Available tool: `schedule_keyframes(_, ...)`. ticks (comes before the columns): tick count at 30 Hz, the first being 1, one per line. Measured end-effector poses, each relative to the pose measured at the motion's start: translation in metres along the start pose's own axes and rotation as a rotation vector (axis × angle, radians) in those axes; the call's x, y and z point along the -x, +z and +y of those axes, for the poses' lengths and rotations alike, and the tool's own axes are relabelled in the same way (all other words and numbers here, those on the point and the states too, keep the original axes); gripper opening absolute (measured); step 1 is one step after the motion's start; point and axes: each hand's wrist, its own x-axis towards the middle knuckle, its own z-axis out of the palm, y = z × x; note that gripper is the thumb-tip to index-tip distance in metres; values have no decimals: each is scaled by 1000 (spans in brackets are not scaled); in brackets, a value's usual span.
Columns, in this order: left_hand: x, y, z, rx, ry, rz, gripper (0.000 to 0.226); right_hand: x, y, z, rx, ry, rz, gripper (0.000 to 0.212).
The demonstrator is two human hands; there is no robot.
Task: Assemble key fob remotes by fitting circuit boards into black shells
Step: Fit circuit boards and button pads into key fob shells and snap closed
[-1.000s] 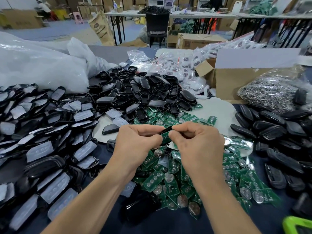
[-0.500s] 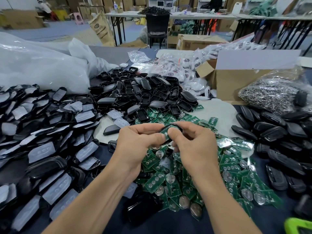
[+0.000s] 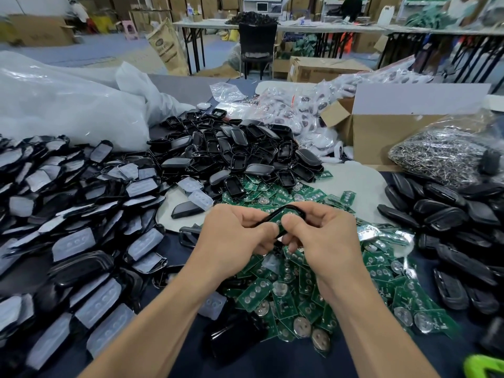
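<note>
A black shell (image 3: 272, 214) with a green circuit board (image 3: 282, 217) showing inside its rim is held at frame centre. The left hand (image 3: 237, 236) and right hand (image 3: 327, 241) pinch its edges, fingers curled tight. The loose board heap (image 3: 283, 296) lies beneath. Shell piles (image 3: 240, 151) crowd left, top and right. Bare table (image 3: 286, 366) shows only at bottom centre.

Large white plastic bag (image 3: 68, 110) far left on the counter (image 3: 272, 365), open cardboard box (image 3: 381, 135) far right, clear bag of small metal pieces (image 3: 441, 156) just beside it, black chair (image 3: 257, 42) and folding tables (image 3: 327, 28) beyond, bright green object (image 3: 482, 366) near right.
</note>
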Motion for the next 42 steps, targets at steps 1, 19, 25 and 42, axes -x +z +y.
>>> schedule_keyframes(1, 0, 1, 1, 16, 4, -6, 43, 0, 0, -1, -5, 2, -1, 18)
schedule_keyframes(19, 3, 7, 2, 104, 37, 111, 27, -1, 2, -2, -159, -4, 53, 18)
schedule_keyframes(25, 3, 11, 2, 106, 44, 122, 34, 0, 2, -5, -133, -8, 69, 16)
schedule_keyframes(42, -3, 10, -8, 193, -21, 174, 20, 7, 2, -3, 522, -288, 199, 31)
